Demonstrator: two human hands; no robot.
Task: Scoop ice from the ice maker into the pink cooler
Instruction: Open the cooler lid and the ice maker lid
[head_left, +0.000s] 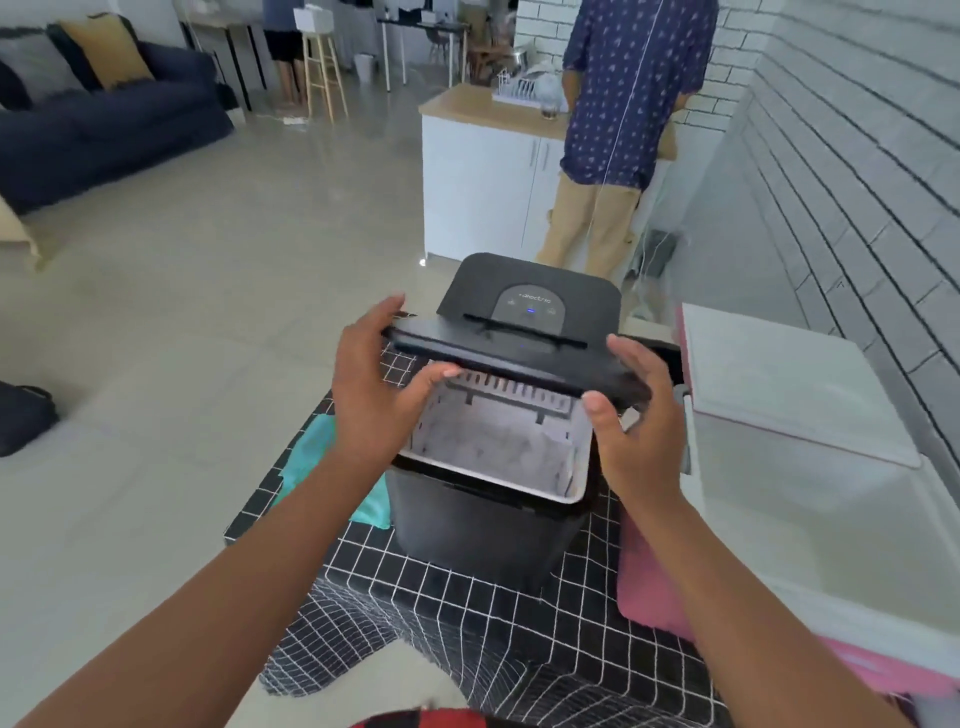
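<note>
A black ice maker (467, 525) stands on a black table with a white grid pattern (467, 613). Its black lid (509, 353) is lifted, tilted above the opening. My left hand (379, 384) grips the lid's left end and my right hand (634, 415) grips its right end. Under the lid the white ice basket (498, 447) shows, with pale ice inside. The pink cooler (649, 582) stands just right of the ice maker, its white lid (779, 379) shut. I see no scoop.
A teal cloth (317, 457) lies on the table left of the ice maker. A person in a blue patterned shirt (628, 88) stands beyond, at a white cabinet with a wood top (478, 176). A white brick wall (857, 156) runs along the right. A dark sofa (104, 124) sits far left.
</note>
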